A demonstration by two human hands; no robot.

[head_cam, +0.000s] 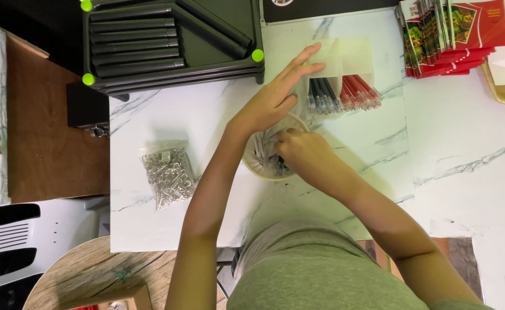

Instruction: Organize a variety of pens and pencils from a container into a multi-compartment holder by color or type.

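A: Centre of frame. My right hand [304,152] is curled closed, fingertips down inside the round cream cup [258,169], pinching what look like pens [266,150] standing in it; which one I grip I cannot tell. My left hand [275,95] is open, fingers stretched to the upper right, tips touching the white paper flap [344,56] of the clear pen pouch [344,95].

B: And the pouch's contents?

A: Dark blue pens [321,96] on its left, red pens [360,92] on its right, lying just above and right of the cup on the white marbled counter [206,115].

B: Farther out?

A: A clear bag of metal clips [169,175] at centre left; a black ribbed tray with green corner caps [172,40] at upper left; a stack of red printed packets [453,34] at upper right.

B: Risks, in your judgement?

A: The cup sits near the counter's lower edge under my wrist; a sideways pull could tip it and scatter pens. My left forearm crosses just beside the cup and could knock it. The flap is held by fingertips only, so it may slip shut.
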